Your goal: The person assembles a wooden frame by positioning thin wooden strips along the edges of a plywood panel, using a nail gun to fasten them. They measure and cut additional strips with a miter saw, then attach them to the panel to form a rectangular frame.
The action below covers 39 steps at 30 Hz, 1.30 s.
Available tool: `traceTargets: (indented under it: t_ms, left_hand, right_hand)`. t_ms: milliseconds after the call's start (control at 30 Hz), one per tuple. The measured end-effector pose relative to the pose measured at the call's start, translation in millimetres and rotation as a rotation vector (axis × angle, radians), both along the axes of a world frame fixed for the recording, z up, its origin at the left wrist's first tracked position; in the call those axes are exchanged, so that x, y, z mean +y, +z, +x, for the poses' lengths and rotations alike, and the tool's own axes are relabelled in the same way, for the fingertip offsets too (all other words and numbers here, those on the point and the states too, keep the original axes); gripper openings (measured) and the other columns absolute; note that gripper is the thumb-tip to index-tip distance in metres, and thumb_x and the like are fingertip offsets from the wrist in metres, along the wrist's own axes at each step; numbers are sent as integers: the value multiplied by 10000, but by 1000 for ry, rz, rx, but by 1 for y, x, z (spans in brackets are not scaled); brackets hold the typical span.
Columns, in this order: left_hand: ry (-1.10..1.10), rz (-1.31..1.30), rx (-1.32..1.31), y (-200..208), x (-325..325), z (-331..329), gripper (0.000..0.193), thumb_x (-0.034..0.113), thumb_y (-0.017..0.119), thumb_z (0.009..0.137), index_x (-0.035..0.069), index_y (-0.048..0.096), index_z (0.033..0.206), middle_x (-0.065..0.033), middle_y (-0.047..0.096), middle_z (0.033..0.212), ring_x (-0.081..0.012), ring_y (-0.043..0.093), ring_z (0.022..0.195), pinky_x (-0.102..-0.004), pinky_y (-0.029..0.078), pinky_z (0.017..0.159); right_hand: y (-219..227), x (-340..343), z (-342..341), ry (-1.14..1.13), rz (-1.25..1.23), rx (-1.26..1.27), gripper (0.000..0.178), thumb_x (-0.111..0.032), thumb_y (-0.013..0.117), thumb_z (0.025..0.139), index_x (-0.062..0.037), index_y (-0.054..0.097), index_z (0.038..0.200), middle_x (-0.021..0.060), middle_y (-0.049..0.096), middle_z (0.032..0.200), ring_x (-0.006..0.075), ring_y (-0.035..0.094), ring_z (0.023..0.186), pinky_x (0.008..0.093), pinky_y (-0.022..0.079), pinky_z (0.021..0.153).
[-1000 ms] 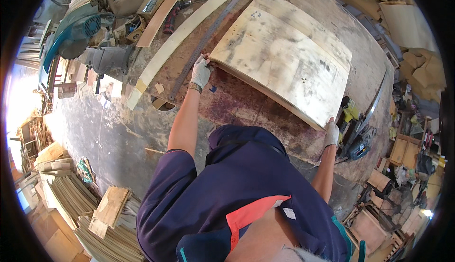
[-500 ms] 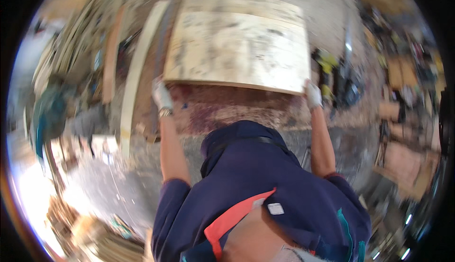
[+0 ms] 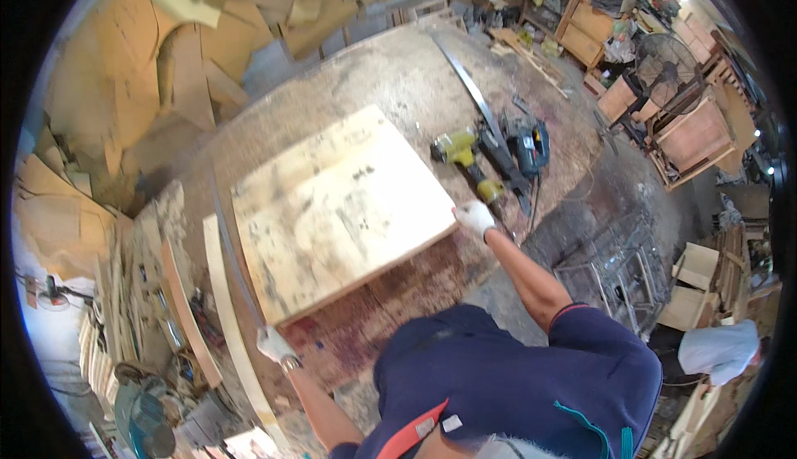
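Note:
A pale, stained wooden panel (image 3: 332,210), thick at its near edge, lies on a worn workbench (image 3: 390,280). At its near left corner is my left hand (image 3: 274,344) in a white glove, fingers closed on the edge and partly hidden. The near end of a long, thin metal strip (image 3: 228,231) reaches down beside that hand. My right hand (image 3: 475,218), also gloved, grips the panel's near right corner with the fingers bent. Just beyond it lie a yellow-green power tool (image 3: 465,160) and a dark blue power tool (image 3: 530,148).
A metal straightedge (image 3: 465,77) lies at the far right of the bench. Left of the panel runs a pale wooden strip (image 3: 228,314). Cut sheets (image 3: 133,69) are heaped beyond the bench. On the right stand a fan (image 3: 667,73) and a bent-over person (image 3: 718,351).
My view has turned, so the bench and panel now look slanted and the tools on the right show clearly. Both hands remain at the panel's near corners.

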State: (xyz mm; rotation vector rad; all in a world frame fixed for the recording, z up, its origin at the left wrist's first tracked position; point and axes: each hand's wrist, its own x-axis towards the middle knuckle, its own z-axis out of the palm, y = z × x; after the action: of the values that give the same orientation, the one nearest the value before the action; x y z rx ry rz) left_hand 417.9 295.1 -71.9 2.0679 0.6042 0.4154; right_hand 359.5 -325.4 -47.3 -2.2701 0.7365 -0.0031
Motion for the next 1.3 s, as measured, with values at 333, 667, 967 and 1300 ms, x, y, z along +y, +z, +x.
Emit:
traceTargets:
  t_ms: [333,667,967,1300]
  left_hand:
    - [-221,-148,119,18,20,-1,186,6,625,852,-8,648,1036,-50,595,679,-145,543,596,-343,462,580]
    - [-756,347,149,52,41,26,409,77,728,798,6,718,1200,-202,741,839,-224,739,753,-366,549,687]
    - [-744,355,296,39,58,34,431,65,719,730,-27,726,1151,-206,734,862,-198,704,785,-351,536,738]
    - [-551,161,260,20,58,18,319,106,710,897,-40,681,1180,-34,672,841,-131,566,710,-293,486,670]
  right_hand:
    - [20,-10,-18,309,207,-67,664,-324,713,885,-55,505,1456,290,659,1258,382,667,1154,423,516,951]
    - [31,-43,11,794,-155,-28,649,-70,726,831,-220,603,1451,188,747,961,273,740,817,383,567,751]
    - [22,-51,22,728,146,19,632,-46,806,812,-178,638,1407,101,760,985,105,635,846,314,557,793]
    - [-4,-57,-15,120,469,-23,339,-320,777,911,-10,729,1039,84,729,904,163,714,818,313,596,721]
